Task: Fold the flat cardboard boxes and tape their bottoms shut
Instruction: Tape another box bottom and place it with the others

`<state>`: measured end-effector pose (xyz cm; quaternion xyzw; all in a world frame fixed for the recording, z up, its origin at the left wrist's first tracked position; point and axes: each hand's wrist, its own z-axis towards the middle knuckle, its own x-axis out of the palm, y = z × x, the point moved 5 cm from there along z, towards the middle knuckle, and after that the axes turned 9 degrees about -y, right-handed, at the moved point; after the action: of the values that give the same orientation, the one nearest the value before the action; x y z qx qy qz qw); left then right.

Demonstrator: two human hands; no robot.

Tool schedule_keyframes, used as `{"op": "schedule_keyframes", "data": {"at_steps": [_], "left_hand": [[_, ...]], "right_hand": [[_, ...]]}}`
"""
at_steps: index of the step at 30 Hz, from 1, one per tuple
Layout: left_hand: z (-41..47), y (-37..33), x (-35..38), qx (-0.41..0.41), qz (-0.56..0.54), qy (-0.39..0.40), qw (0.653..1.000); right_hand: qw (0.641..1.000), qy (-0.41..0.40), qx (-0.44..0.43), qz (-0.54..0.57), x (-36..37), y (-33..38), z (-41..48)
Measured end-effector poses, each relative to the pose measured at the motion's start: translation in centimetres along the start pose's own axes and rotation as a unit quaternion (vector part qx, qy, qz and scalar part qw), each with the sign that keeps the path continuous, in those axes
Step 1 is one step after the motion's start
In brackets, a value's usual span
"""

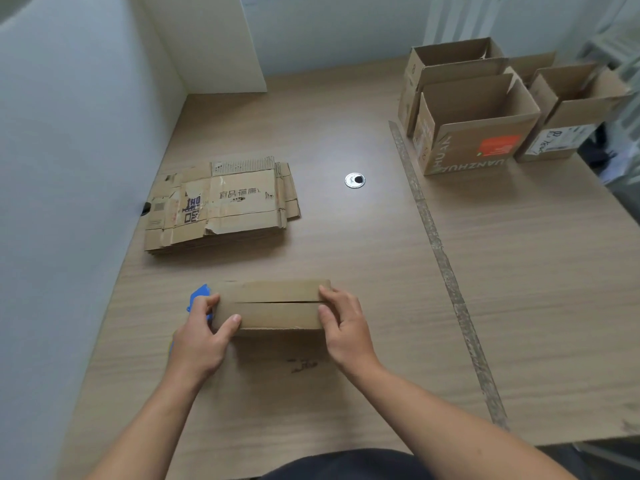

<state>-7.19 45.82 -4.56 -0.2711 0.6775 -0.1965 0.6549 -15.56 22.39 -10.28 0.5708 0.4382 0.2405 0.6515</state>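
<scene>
Brown cardboard box (pixel 273 306), folded up with its two bottom flaps meeting along a thin dark seam, stands near the front of the light wood-grain surface (pixel 346 237), just ahead of the person. No tape shows across the seam. The left hand (pixel 202 336) grips the box's left end, thumb lying on the near flap and fingers curled over the far edge. The right hand (pixel 341 327) clasps the right end, thumb on the near flap and fingers pressed on the top by the seam. Both hands are closed on the box from opposite ends.

A blue plastic object (pixel 199 296) peeks out behind the left hand, touching or just beside the box's left end; what it is cannot be told.

Farther back on the left lies a stack of flattened, worn cardboard boxes (pixel 221 206) with printed characters. A small round silver cable grommet (pixel 355 180) sits in the surface to the right of the stack. At the far right stand several open, assembled cardboard boxes (pixel 478 112), close together; one carries an orange label. A long strip of worn tape (pixel 446 271) runs across the surface from near those boxes toward the front edge.
</scene>
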Motion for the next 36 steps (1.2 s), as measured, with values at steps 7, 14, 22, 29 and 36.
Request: {"op": "schedule_keyframes", "data": {"at_steps": [7,14,22,29,36], "left_hand": [[0.0,1.7,0.5,-0.03,0.013,0.018,0.999],[-1.8,0.6,2.2,0.002,-0.035,0.009,0.999],[-1.6,0.1,3.4,0.024,-0.04,0.023,0.999],[-1.9,0.1,3.4,0.054,-0.025,0.013,0.998],[-1.7,0.7,3.5,0.073,-0.021,0.047,0.996]], "right_hand": [[0.995,0.053,-0.029,-0.073,-0.3,0.5,1.5],[0.929,0.106,-0.169,-0.312,-0.6,2.9,2.3],[0.868,0.147,-0.223,-0.419,0.9,2.5,2.4],[0.853,0.121,-0.238,-0.449,2.1,2.9,1.9],[0.815,0.124,-0.328,-0.461,2.8,2.6,0.9]]}}
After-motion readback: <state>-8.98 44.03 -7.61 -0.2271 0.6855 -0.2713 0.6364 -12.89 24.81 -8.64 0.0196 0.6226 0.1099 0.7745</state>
